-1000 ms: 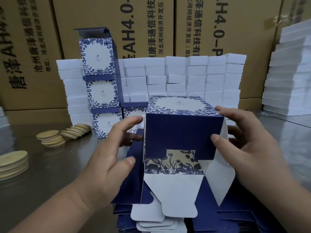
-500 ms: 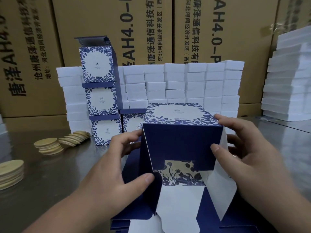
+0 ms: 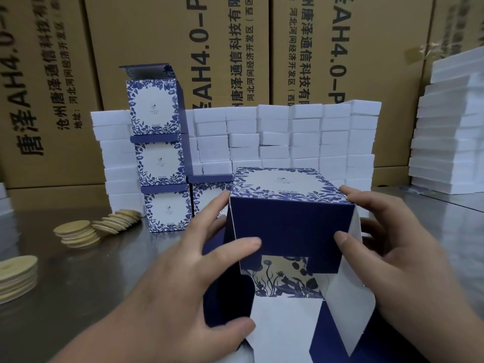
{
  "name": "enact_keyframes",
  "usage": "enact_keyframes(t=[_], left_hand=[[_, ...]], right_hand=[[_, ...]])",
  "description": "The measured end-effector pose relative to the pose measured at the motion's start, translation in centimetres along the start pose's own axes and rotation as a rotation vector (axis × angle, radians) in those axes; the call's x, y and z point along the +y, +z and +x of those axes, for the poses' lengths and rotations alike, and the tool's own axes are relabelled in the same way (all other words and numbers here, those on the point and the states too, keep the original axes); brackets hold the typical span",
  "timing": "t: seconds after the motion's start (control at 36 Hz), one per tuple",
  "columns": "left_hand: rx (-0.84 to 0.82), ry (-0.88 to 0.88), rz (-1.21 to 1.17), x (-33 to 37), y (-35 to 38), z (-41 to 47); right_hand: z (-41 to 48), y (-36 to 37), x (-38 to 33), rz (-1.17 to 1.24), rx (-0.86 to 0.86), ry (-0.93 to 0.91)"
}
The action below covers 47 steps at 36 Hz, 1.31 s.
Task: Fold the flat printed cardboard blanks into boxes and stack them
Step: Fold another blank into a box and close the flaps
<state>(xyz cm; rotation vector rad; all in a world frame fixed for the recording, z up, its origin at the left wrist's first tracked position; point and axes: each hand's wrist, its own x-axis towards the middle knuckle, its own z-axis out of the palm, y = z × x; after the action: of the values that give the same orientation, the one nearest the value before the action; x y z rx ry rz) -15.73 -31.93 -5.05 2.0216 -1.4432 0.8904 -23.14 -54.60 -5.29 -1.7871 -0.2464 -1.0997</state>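
Presently, left hand [image 3: 178, 284] and right hand [image 3: 392, 258] clasp a half-formed box [image 3: 290, 226], flaps [image 3: 351, 297] unclosed; finished boxes [image 3: 159, 163] stacked at ten o'clock.

The half-folded box [image 3: 290, 226] is standing up over the table's [image 3: 78, 279] near edge: navy front, white top w/ blue floral border, end flaps hanging open, white insides showing. Navy flat blanks [image 3: 337, 334] are lying under it. Three finished boxes [image 3: 159, 161] are standing stacked toward far left, w/ a fourth box [image 3: 207, 197] beside them.

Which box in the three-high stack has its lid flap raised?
The top box: its dark blue flap stands up, while the middle box and bottom box show only flat blue bands.
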Motion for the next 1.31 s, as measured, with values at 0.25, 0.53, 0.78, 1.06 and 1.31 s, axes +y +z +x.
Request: enact_keyframes(t=[0.25, 0.53, 0.78, 1.06, 1.31], left_hand=[[0.003, -0.025, 0.016, -0.1, -0.6, -0.2], [0.172, -0.074, -0.003, -0.5, -0.9, -0.2], [0.237, -0.051, -0.048, -0.7, -0.7, -0.2], [0.31, -0.1, 0.011, -0.2, -0.5, 0.1], [0.227, -0.141, 0.152, 1.0, 0.5, 0.3]], right_hand=[[-0.1, 0.0, 0.0, -0.025, -0.037, -0.045], [0.1, 0.1, -0.2, -0.053, -0.075, -0.116], [0.2, 0.0, -0.2, -0.071, -0.095, -0.112], [0.1, 0.0, -0.4, -0.105, -0.119, -0.126], [-0.1, 0.2, -0.8, -0.124, -0.126, -0.112]])
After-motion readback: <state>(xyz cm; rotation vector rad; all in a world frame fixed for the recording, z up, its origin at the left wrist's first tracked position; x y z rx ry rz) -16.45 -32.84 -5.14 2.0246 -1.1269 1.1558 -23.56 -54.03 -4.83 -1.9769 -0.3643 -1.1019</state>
